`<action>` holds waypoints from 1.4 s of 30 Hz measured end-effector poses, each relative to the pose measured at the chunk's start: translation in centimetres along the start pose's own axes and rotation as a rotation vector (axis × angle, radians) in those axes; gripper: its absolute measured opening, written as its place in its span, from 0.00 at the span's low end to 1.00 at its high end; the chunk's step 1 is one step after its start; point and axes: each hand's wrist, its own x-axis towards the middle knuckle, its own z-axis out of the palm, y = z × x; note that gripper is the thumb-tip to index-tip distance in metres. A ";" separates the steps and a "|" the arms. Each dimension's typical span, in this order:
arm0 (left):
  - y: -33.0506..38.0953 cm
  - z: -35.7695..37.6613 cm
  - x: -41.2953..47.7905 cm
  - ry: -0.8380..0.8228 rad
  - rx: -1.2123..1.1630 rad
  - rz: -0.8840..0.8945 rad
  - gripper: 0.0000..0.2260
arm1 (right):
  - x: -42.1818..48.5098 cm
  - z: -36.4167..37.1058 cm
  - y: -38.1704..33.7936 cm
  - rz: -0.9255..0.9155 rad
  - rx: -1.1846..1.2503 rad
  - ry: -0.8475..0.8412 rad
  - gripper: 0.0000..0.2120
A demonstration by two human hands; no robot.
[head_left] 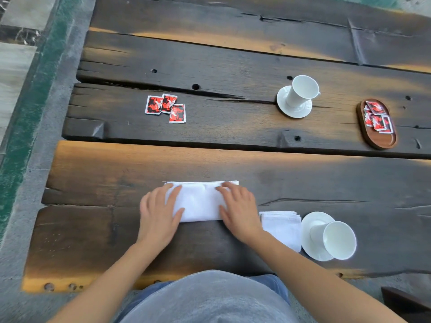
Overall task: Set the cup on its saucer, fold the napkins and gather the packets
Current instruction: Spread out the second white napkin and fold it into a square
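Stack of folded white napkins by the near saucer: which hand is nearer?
Right. The right hand rests just left of the stack of folded white napkins; the left hand lies farther left, across the white napkin.

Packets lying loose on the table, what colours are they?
The loose packets are red and black with white edges, in the head view.

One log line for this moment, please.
left hand: flat on napkin | right hand: same | folded stack: beside near saucer | near cup: on it | far cup: on far saucer | loose packets: three, ungathered | tray: holds other packets
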 end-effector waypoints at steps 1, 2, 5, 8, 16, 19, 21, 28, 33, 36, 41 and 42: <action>0.6 0.4 0.0 -0.049 0.054 0.080 0.25 | 0.2 0.5 -0.9 -0.098 -0.028 -0.062 0.23; 1.1 0.8 0.1 -0.113 0.089 0.123 0.28 | 0.4 1.0 -1.7 -0.161 -0.036 -0.137 0.25; 1.3 2.2 0.8 -0.295 0.118 0.089 0.33 | 0.9 2.6 -2.1 -0.192 -0.051 -0.307 0.28; 0.8 3.5 1.0 -0.349 0.127 0.033 0.32 | 1.2 3.6 -1.7 -0.173 -0.112 -0.364 0.28; -1.0 3.0 1.1 -0.376 0.153 0.089 0.36 | 0.7 3.6 3.2 -0.120 -0.226 -0.383 0.31; -1.4 2.7 1.2 -0.424 0.153 0.100 0.37 | -0.2 2.7 5.4 -0.085 -0.251 -0.391 0.30; -1.3 2.7 1.3 -0.429 0.150 0.093 0.38 | -0.4 2.5 5.8 -0.083 -0.250 -0.396 0.30; -0.5 1.9 1.7 -0.431 0.168 0.060 0.34 | 0.0 1.6 4.6 0.043 -0.049 -0.247 0.29; 2.3 0.2 4.3 -0.311 -0.023 0.060 0.27 | -0.6 0.9 4.7 0.373 0.221 -0.067 0.14; 5.0 0.6 6.7 -0.327 -0.184 0.129 0.27 | -0.8 0.9 5.1 0.302 0.097 -0.167 0.14; 7.2 1.5 8.0 -0.387 -0.200 0.157 0.23 | 1.1 0.9 5.1 0.283 0.056 -0.147 0.09; 7.2 1.6 8.1 -0.387 -0.220 0.113 0.22 | 1.4 0.9 5.1 0.288 0.059 -0.137 0.09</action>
